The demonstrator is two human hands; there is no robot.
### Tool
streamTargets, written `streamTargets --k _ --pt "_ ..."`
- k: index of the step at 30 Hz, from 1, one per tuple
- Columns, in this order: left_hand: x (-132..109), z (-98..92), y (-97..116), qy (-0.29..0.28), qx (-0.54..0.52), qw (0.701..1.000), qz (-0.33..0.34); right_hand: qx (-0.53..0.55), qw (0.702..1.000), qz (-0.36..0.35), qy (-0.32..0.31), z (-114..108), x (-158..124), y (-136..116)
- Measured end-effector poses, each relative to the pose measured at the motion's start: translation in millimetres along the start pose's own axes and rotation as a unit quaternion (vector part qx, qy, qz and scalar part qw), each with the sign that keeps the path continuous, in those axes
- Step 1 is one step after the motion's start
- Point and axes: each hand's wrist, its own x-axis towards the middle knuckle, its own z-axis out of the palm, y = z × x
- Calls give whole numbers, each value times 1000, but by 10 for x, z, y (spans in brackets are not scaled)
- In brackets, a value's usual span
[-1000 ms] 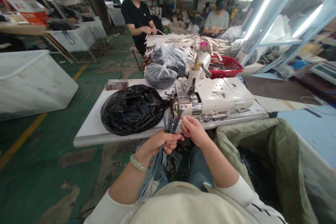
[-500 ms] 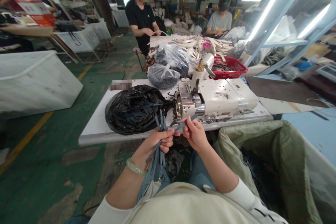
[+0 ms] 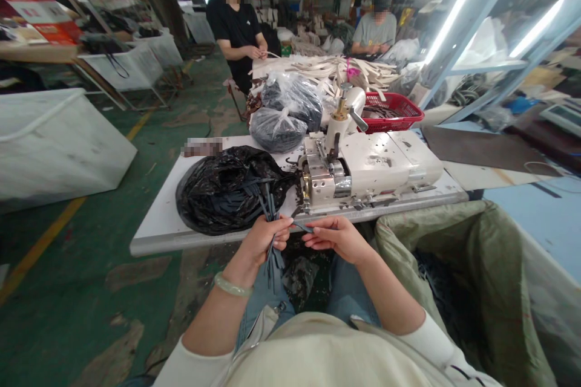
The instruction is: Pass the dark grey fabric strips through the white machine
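Observation:
My left hand (image 3: 270,234) is closed around a bundle of narrow dark grey-blue strips (image 3: 274,266), whose ends stick out above and hang below the fist. Between both hands stretches one single strip (image 3: 303,227); my right hand (image 3: 336,238) pinches its right end with thumb and fingers. Just beyond the hands stands a cream-coloured machine (image 3: 385,163) with a metal head, fixed on a white table (image 3: 157,217). Left of the machine lies a black plastic bag (image 3: 218,193), open at the top, with more such strips in it.
At my right stands a green woven sack (image 3: 494,254) with dark pieces inside. Behind the machine are tied clear plastic bags (image 3: 281,127), a red basket (image 3: 394,112) and pale strips (image 3: 318,68). Two people work farther back. A white bin (image 3: 59,145) is at left.
My right hand has moved slightly right and turned flatter, its fingers now pointing left along the single strip. The left hand keeps the bundle. The view has shifted a little.

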Motion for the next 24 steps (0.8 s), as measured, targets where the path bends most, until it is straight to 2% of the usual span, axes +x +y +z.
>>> streamTargets --k 5,8,20,24 --pt "69 -10 18 -4 2 1000 5 41 986 86 -138 -2 -75 -13" --pt "90 -17 47 -20 4 1000 5 82 976 97 -178 22 -83 -23" --pt "48 -10 60 -49 42 998 -2 177 955 150 -186 71 -55 -50" --pt "26 20 63 -55 56 997 -2 195 952 170 -162 110 -27 -8"
